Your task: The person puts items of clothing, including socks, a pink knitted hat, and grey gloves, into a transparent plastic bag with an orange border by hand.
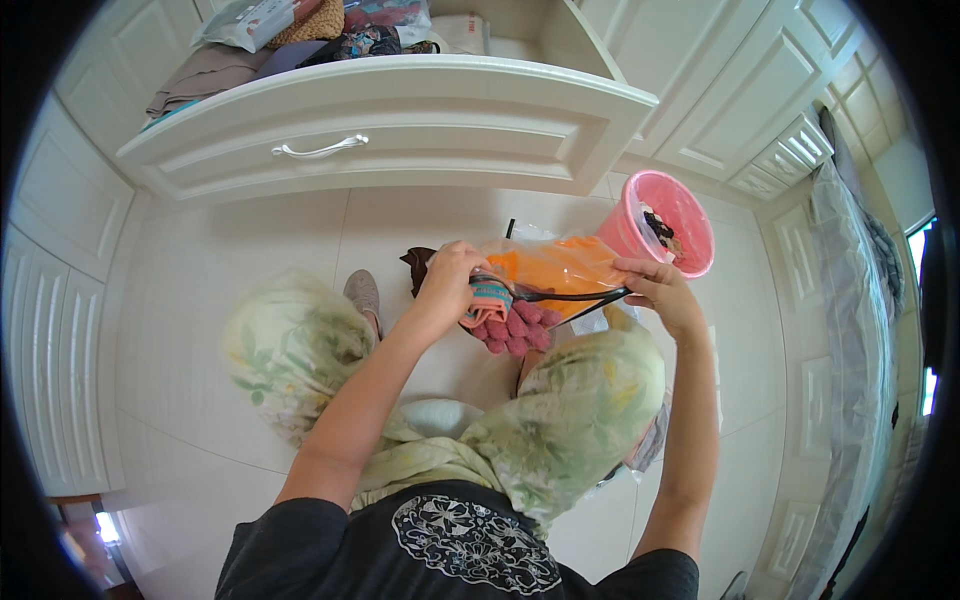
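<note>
Both hands hold a clear plastic bag with a black rim (555, 295) and bright orange film or fabric (562, 262) showing along it. My left hand (454, 274) grips the bag's left side, beside a folded coral and teal textile (489, 300). Between finger and thumb, my right hand (660, 289) pinches the far right corner of the black rim, drawing it taut. A dusty-pink knobby textile (517, 328), perhaps a fluffy glove, bulges out below the rim. Dark brown cloth (417, 264) pokes out behind my left hand.
Ahead stands a pulled-out white drawer (420, 150) with folded clothes (214, 75) and packets. A pink lined bin (619, 225) holding waste is just beyond my right hand. Another bagged bundle (649, 442) lies beside my right knee. White cabinets (67, 187) flank the tiled floor.
</note>
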A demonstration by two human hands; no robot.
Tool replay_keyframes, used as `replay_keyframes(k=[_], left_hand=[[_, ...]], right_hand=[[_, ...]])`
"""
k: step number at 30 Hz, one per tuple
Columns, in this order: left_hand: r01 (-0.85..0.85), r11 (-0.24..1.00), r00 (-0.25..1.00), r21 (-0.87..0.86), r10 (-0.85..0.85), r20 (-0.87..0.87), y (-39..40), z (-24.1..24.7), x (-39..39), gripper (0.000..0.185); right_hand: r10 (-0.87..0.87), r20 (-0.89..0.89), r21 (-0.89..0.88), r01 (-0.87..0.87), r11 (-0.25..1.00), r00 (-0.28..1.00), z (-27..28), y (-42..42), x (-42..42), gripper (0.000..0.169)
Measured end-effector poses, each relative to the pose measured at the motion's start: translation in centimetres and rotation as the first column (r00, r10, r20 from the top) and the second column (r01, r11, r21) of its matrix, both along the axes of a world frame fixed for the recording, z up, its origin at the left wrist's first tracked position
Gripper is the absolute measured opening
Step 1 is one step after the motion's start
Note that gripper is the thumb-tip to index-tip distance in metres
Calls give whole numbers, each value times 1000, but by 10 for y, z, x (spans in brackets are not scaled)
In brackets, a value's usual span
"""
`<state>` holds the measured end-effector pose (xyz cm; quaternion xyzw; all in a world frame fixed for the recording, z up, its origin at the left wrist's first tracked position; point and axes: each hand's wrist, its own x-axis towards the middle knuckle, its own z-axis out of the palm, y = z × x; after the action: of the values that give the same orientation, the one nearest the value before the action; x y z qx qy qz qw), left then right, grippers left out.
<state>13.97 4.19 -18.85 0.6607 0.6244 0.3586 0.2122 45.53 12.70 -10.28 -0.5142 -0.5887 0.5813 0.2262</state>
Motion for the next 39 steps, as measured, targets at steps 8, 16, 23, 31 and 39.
replay_keyframes(k=[8, 16, 23, 31, 39], left_hand=[[-75, 990, 995, 123, 82, -55, 28, -59, -15, 28], [-76, 995, 932, -68, 47, -358, -7, -189, -7, 51], [-259, 963, 931, -72, 229, -283, -15, -198, 24, 72], [-498, 831, 816, -247, 546, 190, -22, -287, 0, 96], [-503, 655, 658, -564, 713, 241, -3, -282, 19, 81]], right_hand=[[-63, -49, 41, 65, 997, 997, -122, 44, -18, 30], [-43, 330, 583, -167, 795, 943, -257, 23, -33, 46], [290, 384, 204, -387, 899, 877, -274, -15, -31, 50], [-43, 135, -208, 71, 975, 990, -323, -36, -56, 52], [-521, -76, -540, 405, 738, 850, -356, -8, -56, 58]])
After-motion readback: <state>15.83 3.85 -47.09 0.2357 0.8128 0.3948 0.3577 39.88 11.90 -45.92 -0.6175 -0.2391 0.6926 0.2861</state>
